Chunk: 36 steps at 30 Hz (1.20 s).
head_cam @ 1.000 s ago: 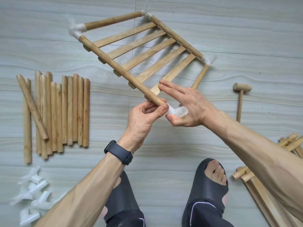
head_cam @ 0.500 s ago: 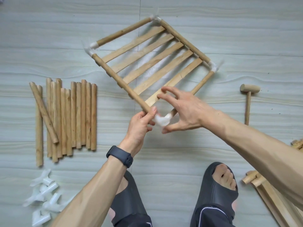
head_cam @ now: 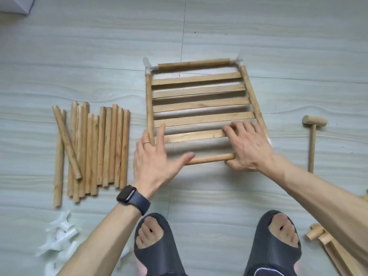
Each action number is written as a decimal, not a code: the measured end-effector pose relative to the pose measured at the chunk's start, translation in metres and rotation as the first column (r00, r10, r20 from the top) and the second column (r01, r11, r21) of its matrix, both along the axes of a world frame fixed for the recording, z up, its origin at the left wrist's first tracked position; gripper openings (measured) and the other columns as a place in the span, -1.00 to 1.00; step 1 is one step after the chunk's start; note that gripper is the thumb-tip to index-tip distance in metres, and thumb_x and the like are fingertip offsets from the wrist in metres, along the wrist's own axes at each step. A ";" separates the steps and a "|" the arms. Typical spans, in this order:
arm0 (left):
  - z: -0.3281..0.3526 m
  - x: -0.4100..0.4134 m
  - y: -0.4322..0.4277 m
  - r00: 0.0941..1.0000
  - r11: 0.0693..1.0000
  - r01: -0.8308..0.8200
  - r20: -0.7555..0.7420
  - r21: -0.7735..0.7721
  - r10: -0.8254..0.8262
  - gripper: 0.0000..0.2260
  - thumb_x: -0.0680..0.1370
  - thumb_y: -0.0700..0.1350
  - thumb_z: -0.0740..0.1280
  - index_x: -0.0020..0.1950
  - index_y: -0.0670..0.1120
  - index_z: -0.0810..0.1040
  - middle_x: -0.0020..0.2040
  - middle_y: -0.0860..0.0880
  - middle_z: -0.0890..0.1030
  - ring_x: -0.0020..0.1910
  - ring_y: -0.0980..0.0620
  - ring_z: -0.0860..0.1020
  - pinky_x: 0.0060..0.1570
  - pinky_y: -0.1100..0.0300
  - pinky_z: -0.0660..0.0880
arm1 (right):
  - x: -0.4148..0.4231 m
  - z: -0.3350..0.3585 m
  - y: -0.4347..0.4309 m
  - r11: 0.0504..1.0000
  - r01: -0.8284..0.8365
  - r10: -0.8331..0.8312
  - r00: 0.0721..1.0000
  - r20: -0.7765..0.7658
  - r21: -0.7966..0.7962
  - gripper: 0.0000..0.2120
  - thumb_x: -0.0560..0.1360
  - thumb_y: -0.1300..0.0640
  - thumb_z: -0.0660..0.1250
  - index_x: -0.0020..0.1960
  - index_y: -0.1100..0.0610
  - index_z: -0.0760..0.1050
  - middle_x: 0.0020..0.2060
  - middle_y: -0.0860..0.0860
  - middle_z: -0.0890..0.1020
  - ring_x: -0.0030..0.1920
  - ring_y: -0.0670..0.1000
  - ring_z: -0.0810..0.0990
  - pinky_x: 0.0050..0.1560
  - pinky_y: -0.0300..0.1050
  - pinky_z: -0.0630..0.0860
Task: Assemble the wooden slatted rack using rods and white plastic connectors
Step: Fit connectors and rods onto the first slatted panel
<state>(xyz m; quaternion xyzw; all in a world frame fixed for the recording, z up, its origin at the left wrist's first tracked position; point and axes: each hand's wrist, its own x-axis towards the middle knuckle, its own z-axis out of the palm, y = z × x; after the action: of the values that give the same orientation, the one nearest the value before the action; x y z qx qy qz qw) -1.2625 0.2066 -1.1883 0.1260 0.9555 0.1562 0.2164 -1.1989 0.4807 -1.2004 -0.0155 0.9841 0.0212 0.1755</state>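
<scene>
Rack [head_cam: 199,108] work: resting the flat left hand [head_cam: 153,158] on one corner, hooking the right hand [head_cam: 249,146] round the near rod [head_cam: 209,159], guessing it stiff, light, best held by rods.

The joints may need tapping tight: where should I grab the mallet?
Grip the mallet low on its handle, probably from above: it lies flat on the floor, head away from you, handle end nearest.
</scene>
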 end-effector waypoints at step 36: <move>-0.012 -0.027 0.037 0.674 0.544 0.588 -0.010 -0.599 -0.739 -0.59 0.45 -0.15 0.30 0.28 -0.09 0.31 0.12 -0.02 0.48 0.17 -0.04 0.42 0.05 0.02 0.32 | 0.053 -0.008 0.056 0.977 0.006 -0.044 0.984 0.173 0.215 -0.53 0.35 0.11 0.27 0.25 0.13 0.37 0.22 0.07 0.52 0.47 0.09 0.28 0.44 0.23 0.12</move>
<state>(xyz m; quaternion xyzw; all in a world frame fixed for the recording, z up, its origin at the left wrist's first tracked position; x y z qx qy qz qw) -1.2891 0.2440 -1.2001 0.4327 0.8552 -0.2374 0.1580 -1.1458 0.5372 -1.2081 0.0142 0.9567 0.1231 0.2633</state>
